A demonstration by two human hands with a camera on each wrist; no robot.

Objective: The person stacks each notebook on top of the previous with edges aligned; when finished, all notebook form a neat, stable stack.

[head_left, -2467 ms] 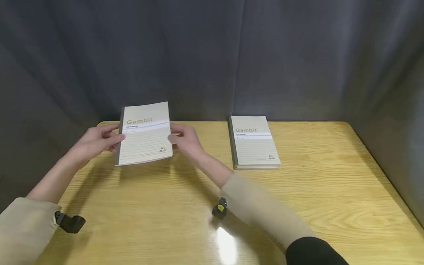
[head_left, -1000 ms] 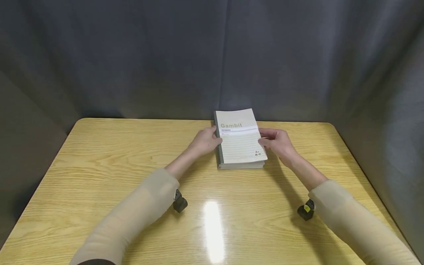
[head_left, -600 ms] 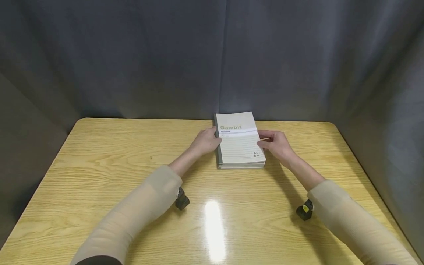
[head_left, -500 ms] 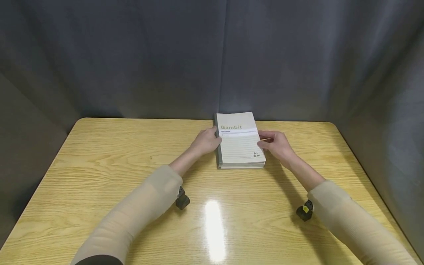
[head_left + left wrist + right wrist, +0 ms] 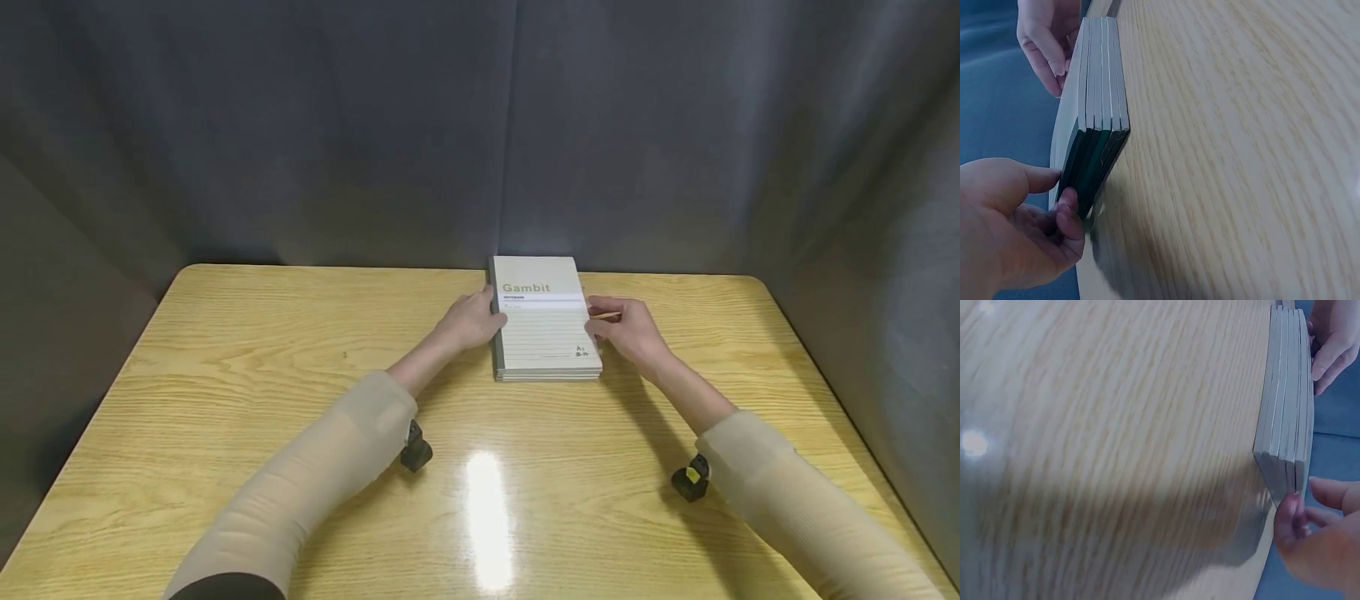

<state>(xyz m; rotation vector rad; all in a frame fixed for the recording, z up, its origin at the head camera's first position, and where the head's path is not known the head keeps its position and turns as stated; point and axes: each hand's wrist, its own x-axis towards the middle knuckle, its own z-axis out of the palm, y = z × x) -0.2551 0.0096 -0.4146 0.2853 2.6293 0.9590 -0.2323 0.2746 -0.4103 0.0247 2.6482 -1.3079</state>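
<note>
Several cream Gambit notebooks (image 5: 543,333) with dark spines lie flat in a neat pile near the table's back edge. On the spine side, my left hand (image 5: 468,321) holds the top notebook, its thumb over the cover's edge. The left wrist view shows that hand's fingers (image 5: 1069,215) curled against the dark spines. My right hand (image 5: 630,333) is at the opposite long edge, thumb and forefinger parted with wood showing between them. In the right wrist view its fingertips (image 5: 1288,506) touch the pile's side, and the thumb stands apart from it.
A wooden table (image 5: 247,375) stretches out to both sides and in front of the notebooks. Behind it hangs a dark grey curtain (image 5: 360,133), close to the back edge. Small black cameras (image 5: 416,450) sit at both wrists.
The top notebook was carried from the left onto the pile with both hands. Its raised, bent cover has settled flat, and the right thumb and forefinger have parted from its edge.
</note>
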